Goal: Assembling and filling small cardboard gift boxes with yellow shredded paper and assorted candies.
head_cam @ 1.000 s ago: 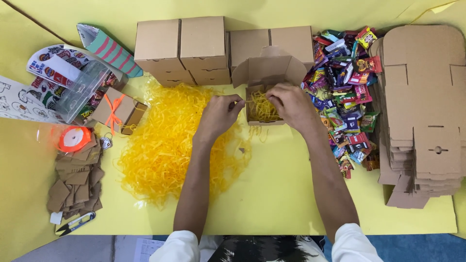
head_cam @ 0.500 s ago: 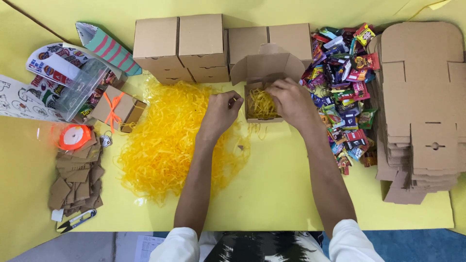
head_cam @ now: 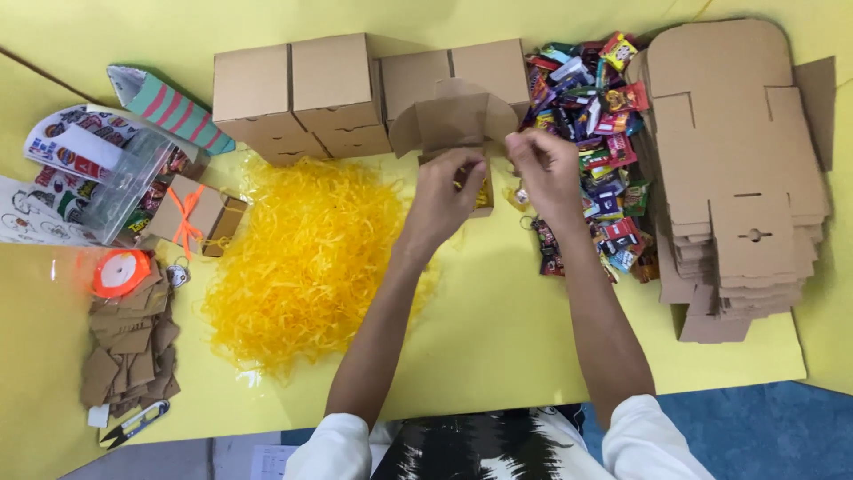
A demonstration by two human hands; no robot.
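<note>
Both forearms stretched forward over the yellow table (head_cam: pixel 498 338), left hand (head_cam: pixel 444 197) and right hand (head_cam: pixel 540 169) with fingers pinched on the open brown cardboard box (head_cam: pixel 453 120), beside the yellow shredded paper pile (head_cam: pixel 311 258)

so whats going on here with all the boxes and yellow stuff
A person is working on a small open cardboard box at the middle of a yellow table. The left hand and right hand are both at its front edge, fingers on the flaps; yellow shreds show inside. A pile of yellow paper shred lies to the left, wrapped sweets to the right, closed boxes behind, and a stack of flat box blanks at the far right.
</note>
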